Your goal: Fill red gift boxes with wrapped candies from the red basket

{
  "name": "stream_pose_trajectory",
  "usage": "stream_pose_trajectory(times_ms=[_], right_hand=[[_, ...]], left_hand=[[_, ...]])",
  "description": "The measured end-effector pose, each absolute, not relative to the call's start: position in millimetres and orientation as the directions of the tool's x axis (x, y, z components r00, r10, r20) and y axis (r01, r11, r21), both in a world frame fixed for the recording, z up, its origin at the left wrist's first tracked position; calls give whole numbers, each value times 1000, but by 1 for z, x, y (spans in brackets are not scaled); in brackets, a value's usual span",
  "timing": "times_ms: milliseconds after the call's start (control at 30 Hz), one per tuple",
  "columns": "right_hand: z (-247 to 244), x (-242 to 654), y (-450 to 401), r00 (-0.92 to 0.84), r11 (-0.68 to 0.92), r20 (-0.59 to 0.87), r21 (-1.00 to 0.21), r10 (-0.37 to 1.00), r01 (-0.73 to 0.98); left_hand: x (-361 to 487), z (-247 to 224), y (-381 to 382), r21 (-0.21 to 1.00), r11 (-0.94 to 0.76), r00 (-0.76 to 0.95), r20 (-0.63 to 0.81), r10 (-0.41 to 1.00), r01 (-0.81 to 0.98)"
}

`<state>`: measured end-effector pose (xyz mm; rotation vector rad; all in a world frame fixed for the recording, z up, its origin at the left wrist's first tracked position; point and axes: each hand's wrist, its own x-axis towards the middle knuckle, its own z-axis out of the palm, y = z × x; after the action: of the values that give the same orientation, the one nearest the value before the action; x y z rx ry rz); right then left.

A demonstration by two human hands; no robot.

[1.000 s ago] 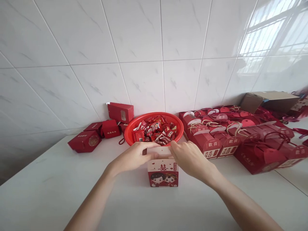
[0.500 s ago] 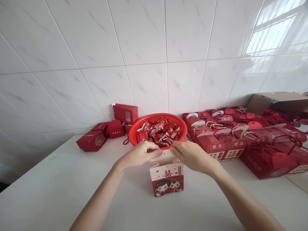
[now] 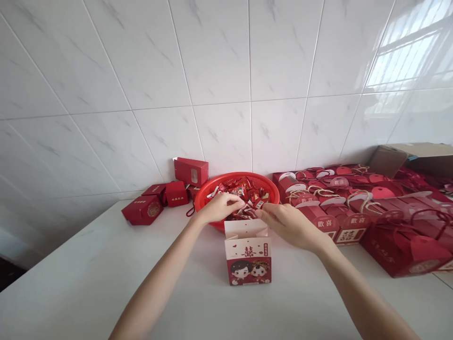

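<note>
An upright gift box (image 3: pixel 249 264), red and cream with two cartoon heads on its front, stands on the table with its top open. Beyond it, a red plastic basket (image 3: pixel 200 203) holds many wrapped candies (image 3: pixel 253 193). My left hand (image 3: pixel 223 207) is over the basket's near left part, its thumb and fingers brought together above the candies. My right hand (image 3: pixel 283 223) is by the basket's near right rim, just above and right of the box's opening, with bent fingers closed. What either hand holds, if anything, is hidden by the fingers.
Finished-looking red boxes with rope handles (image 3: pixel 339 208) crowd the right side against the tiled wall. Several red boxes (image 3: pixel 143 210) are grouped at the left, one leaning box (image 3: pixel 191 171) behind them. A cardboard box (image 3: pixel 406 156) sits at the far right.
Both hands have left the box's top flaps; the left moved forward over the candies, the right slightly right. The box stays upright. The view has shifted a little.
</note>
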<state>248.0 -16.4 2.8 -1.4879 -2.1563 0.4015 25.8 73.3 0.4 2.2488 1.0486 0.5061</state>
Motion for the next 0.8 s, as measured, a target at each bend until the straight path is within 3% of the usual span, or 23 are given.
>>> stream_pose_trajectory(times_ms=[100,200,267,533,800], right_hand=[[-3,253,3,-234,371,298,-584,925,722],[-17,253,28,-177,355,328,-637,928,684],[-27,250,44,-159,347,326,-679,932,647],[-45,230,99,-27,246,276,-801,961,546],[-55,231,112,-183,241,170,-821,968,518]], left_hand=[[39,-11,101,553,-542,700,-108,706,632],[56,-26,115,310,-558,638,-352,685,770],[65,-35,121,232,-542,589,-373,717,807],[53,-42,142,422,-525,620,-121,775,739],[42,-43,151,583,-484,540,89,837,653]])
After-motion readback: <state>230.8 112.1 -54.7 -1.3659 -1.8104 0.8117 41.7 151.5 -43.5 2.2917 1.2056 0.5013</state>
